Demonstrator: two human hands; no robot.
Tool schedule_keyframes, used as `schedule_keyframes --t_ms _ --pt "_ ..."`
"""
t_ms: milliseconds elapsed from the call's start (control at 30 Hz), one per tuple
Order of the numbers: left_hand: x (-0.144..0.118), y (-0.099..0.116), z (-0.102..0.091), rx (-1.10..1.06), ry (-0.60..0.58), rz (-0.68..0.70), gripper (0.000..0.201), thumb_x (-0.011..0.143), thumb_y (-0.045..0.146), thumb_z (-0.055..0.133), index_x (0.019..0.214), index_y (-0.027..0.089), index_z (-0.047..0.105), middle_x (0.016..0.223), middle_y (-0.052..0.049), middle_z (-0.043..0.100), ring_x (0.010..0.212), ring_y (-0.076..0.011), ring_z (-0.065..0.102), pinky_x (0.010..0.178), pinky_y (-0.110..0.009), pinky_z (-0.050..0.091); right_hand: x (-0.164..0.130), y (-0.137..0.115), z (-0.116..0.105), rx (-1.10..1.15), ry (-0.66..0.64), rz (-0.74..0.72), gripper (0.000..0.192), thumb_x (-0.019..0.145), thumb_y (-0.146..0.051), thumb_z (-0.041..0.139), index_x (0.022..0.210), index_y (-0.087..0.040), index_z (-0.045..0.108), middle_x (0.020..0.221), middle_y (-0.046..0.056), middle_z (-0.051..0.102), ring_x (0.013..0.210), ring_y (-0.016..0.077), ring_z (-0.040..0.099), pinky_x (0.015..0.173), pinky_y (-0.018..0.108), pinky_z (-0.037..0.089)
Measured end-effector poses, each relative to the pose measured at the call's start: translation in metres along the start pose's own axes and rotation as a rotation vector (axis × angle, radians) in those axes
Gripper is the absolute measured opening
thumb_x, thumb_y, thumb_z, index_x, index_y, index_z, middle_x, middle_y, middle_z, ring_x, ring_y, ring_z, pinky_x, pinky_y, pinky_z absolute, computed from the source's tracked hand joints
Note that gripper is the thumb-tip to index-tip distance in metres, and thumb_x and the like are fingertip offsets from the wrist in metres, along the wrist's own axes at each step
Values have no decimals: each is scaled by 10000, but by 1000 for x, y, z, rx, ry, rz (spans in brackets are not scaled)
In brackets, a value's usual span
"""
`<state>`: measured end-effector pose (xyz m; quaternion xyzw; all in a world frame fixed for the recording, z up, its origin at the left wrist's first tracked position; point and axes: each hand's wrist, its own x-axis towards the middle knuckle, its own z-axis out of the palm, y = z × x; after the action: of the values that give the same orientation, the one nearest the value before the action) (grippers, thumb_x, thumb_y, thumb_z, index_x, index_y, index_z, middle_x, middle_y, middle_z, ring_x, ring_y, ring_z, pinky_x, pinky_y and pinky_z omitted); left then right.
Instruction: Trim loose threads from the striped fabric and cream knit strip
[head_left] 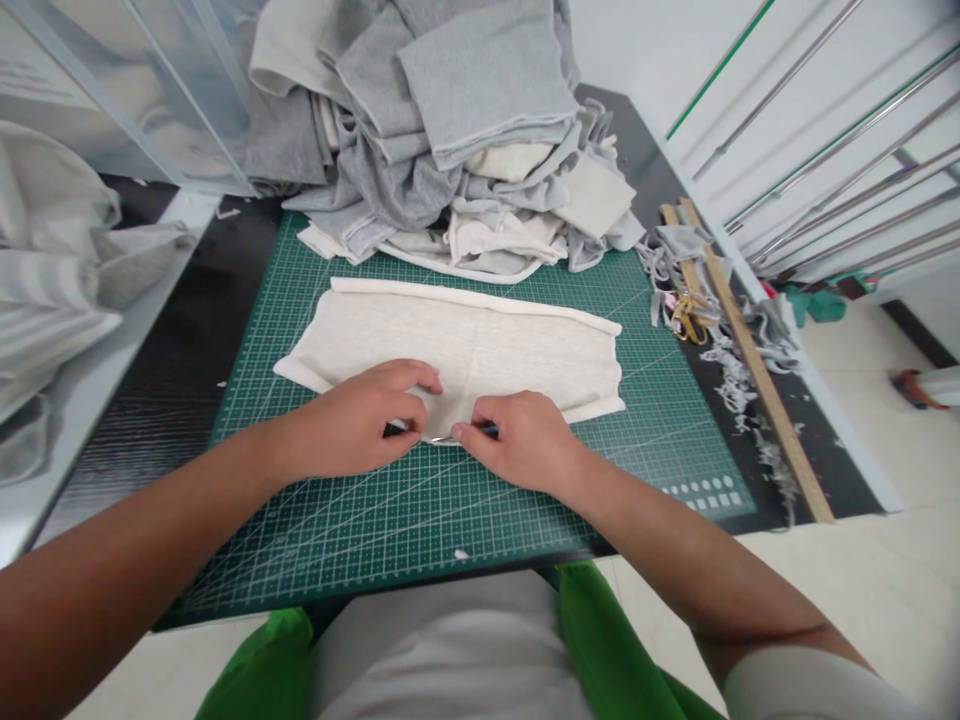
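A cream knit fabric piece [480, 345] lies flat across the green cutting mat [465, 520], its long edges curled. My left hand [367, 415] is at its near edge, thumb and fingers closed on the fabric there. Just to the right, my right hand [521, 440] grips a small slim tool [491, 431] with a dark blue end. Its thin metal tip points left along the fabric edge, between the two hands. Whether the tip goes through the cloth cannot be made out.
Behind the fabric rises a heap of grey and cream cloth pieces [487, 90]. At the right lie gold-handled scissors [688, 320], fabric scraps [731, 375] and a wooden ruler [765, 380]. Striped cloth [52, 280] hangs at the left, near a clear plastic bin [180, 90].
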<state>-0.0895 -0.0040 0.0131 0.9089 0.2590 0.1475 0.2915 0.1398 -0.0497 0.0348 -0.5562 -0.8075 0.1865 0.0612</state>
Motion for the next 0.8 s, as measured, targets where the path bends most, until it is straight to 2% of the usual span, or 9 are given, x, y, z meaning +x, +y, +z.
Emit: schedule_keyframes --t_ms 100,267,400,800 --pt "-2 2 -1 26 -15 47 113 838 156 558 811 209 654 1261 -42 536 1264 -205 437 1107 -408 353 1 6 2 11 17 -59 344 865 -469 520 698 -196 648 627 3 649 577 116 528 587 265 293" --pt "-3 4 0 74 -26 47 122 867 163 527 833 202 637 1285 -51 529 1282 -207 420 1133 -431 323 10 26 0 72 28 -175 321 859 -445 532 725 -184 664 648 -3 660 618 114 565 608 250 324" --pt "-2 6 3 89 4 51 117 863 145 522 833 197 621 1285 -57 527 1275 -210 428 1128 -443 330 15 36 -2 121 39 -189 316 863 -437 542 731 -180 669 641 -11 660 600 100 563 607 243 331" --pt "-1 6 6 214 58 63 144 883 151 501 828 174 632 1259 -71 565 1238 -210 476 1143 -466 311 15 38 0 135 83 -218 280 839 -416 584 714 -183 674 632 -10 670 594 108 585 597 241 357"
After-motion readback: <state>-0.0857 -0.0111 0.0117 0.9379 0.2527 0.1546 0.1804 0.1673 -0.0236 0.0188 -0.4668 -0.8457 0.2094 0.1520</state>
